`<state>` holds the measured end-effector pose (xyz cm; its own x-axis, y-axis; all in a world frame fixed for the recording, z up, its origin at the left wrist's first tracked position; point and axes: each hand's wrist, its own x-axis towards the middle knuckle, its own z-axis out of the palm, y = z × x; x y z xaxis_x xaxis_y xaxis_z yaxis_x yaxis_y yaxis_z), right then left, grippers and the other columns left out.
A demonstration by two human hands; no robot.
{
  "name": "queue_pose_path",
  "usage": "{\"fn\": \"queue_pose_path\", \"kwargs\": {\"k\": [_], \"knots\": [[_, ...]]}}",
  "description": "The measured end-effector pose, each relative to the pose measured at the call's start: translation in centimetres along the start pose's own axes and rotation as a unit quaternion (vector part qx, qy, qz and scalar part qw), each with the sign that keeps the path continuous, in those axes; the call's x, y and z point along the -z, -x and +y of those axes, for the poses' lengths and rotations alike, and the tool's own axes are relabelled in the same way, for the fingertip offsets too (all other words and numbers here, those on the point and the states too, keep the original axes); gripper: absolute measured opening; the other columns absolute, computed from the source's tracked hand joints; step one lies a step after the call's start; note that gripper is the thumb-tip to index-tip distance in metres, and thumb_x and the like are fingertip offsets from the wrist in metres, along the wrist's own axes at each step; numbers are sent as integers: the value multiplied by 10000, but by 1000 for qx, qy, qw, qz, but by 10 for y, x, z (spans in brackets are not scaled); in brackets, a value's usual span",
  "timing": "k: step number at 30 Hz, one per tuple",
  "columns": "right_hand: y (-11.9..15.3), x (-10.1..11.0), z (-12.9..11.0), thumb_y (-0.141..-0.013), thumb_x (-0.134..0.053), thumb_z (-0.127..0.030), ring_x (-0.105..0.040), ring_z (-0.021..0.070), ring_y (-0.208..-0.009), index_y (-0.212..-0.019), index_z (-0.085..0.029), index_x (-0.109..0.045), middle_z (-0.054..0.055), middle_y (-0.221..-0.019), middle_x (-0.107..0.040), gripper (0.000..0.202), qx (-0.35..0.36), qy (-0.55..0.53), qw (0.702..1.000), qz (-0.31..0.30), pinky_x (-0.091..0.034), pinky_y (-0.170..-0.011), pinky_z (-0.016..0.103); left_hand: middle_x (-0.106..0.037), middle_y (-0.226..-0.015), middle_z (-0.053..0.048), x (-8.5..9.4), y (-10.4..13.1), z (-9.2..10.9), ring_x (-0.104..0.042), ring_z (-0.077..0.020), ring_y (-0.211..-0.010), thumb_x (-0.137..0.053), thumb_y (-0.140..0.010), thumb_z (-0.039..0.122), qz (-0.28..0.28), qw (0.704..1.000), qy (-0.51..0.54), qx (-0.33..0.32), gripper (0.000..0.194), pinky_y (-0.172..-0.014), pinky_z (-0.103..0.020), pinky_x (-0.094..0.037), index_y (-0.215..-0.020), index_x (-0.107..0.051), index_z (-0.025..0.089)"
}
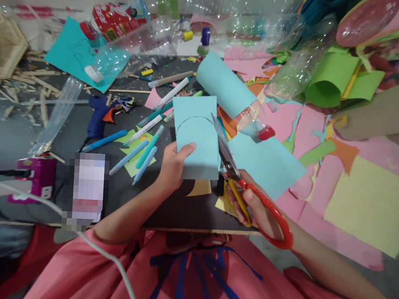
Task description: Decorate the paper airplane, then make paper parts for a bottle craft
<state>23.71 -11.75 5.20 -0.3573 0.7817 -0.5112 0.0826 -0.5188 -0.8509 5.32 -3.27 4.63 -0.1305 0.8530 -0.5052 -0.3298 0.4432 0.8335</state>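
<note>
My left hand (176, 164) grips a light blue sheet of paper (200, 140) by its lower left edge, thumb on top. A dark curved line is drawn across the sheet's upper part. In my right hand (250, 201) is a pair of scissors (226, 153) with one red and one yellow handle. The blades point up and lie along the sheet's right edge; whether they bite into the paper I cannot tell. Behind the scissors lies another light blue sheet (265, 162). A plastic bottle wrapped in light blue paper (226, 84) rests just beyond.
Several markers (146, 151) lie left of my hands. Farther left are a blue glue gun (99, 115), a phone-like device (87, 188) and a purple power box (33, 181). Plastic bottles (138, 39) line the back. Pink paper scraps (321, 129) and a yellow sheet (370, 203) cover the right.
</note>
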Motion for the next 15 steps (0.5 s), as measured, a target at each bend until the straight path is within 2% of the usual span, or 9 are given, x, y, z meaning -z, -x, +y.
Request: {"fn": "queue_pose_path", "kwargs": {"k": [6, 15], "knots": [[1, 3, 6, -873, -390, -771, -384, 57, -415, -1277, -252, -444, -64, -675, -469, 660, 9, -1, 1000, -7, -326, -390, 199, -467, -494, 50, 1, -1, -1, -412, -78, -476, -722, -559, 315, -14, 1000, -3, -5, 248, -496, -217, -394, -520, -518, 180], [0, 3, -4, -836, -415, -804, -321, 60, -371, -1238, -213, -439, -97, -575, -399, 715, 5, 27, 1000, 7, -285, -367, 203, -468, -517, 39, 3, -2, -1, -465, -103, -516, -733, -578, 327, -17, 1000, -23, -7, 265, -510, -223, -421, -535, -512, 187]]}}
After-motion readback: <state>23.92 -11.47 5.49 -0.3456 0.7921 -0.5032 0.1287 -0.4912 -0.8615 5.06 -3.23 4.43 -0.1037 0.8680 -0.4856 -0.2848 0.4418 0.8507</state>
